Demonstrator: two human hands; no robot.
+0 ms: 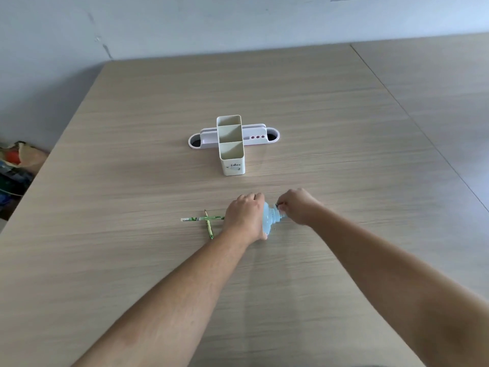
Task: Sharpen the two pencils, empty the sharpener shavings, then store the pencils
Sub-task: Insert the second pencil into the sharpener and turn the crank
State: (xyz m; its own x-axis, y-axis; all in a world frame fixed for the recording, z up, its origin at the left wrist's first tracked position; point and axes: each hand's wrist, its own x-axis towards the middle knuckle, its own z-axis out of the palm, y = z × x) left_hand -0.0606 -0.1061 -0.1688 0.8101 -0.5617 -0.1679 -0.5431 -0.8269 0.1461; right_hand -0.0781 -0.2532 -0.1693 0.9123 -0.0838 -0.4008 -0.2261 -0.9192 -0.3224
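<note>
A light blue sharpener (270, 219) sits on the wooden table (344, 128). My left hand (246, 215) is wrapped over its left side and holds it down. My right hand (297, 206) pinches the small dark crank handle (277, 206) at its right end. One green patterned pencil (202, 219) lies horizontally, its right end hidden under my left hand. A second green pencil (208, 225) lies across it, tip pointing away from me. A cream three-compartment pencil holder (231, 144) stands farther back.
A white oblong tray (254, 136) with small holes and round end openings lies behind the pencil holder. A second table (436, 88) adjoins on the right. Bags and clutter (16, 168) lie on the floor past the left table edge.
</note>
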